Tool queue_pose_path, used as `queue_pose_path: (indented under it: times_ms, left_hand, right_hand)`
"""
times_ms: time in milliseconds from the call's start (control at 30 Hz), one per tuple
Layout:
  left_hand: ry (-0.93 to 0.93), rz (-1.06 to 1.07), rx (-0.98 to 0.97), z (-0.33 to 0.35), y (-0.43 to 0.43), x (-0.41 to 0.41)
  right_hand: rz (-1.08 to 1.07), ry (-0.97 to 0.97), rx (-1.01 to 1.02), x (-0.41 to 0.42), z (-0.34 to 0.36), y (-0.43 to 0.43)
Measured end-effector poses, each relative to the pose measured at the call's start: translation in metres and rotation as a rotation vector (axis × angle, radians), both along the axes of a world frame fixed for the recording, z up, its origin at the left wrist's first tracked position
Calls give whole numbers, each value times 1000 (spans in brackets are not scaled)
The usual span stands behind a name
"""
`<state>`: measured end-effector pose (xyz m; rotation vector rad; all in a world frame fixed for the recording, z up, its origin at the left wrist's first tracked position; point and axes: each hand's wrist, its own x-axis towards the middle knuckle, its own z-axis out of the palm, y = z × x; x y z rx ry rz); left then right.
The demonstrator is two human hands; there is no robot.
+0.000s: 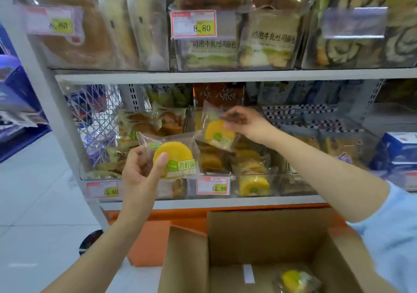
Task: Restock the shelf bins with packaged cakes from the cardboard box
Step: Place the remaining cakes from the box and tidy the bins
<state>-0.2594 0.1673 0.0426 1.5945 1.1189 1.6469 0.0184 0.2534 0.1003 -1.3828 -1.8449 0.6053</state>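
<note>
The left grip [141, 170] pinches one yellow packaged cake [176, 155] in front of the shelf bins, label facing the camera and the wrapper's long axis running left to right. The right grip [246, 121] pinches a second cake [217, 133] by its wrapper's upper edge, tilted over the part-full middle clear bin [252, 180]. A third cake [295, 280] lies in the cardboard box [259, 236] below, whose flaps stand open.

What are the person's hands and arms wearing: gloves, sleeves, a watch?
Both the left hand and right hand are bare: no gloves, rings or watch visible. The right arm shows a light blue sleeve past its bare forearm; the left forearm is uncovered to the frame edge.
</note>
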Motion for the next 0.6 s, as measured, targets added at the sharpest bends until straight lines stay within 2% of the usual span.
queue_pose_path:
  times_ms: [100, 200, 333, 467, 600]
  left_hand:
    - [10, -20, -25, -1, 4, -1]
    - [13, -47, -45, -5, 8, -1]
    - [30, -59, -74, -4, 14, 5]
    - [58, -127, -95, 8, 28, 20]
    - [106, -172, -108, 32, 47, 62]
  right_hand:
    - [6, -73, -24, -24, -15, 29]
    - [-93, -92, 78, -38, -30, 43]
    - [-119, -241, 174, -39, -39, 46]
    - [-69, -310, 154, -14, -19, 37]
    - [-167, -301, 221, 44, -6, 28]
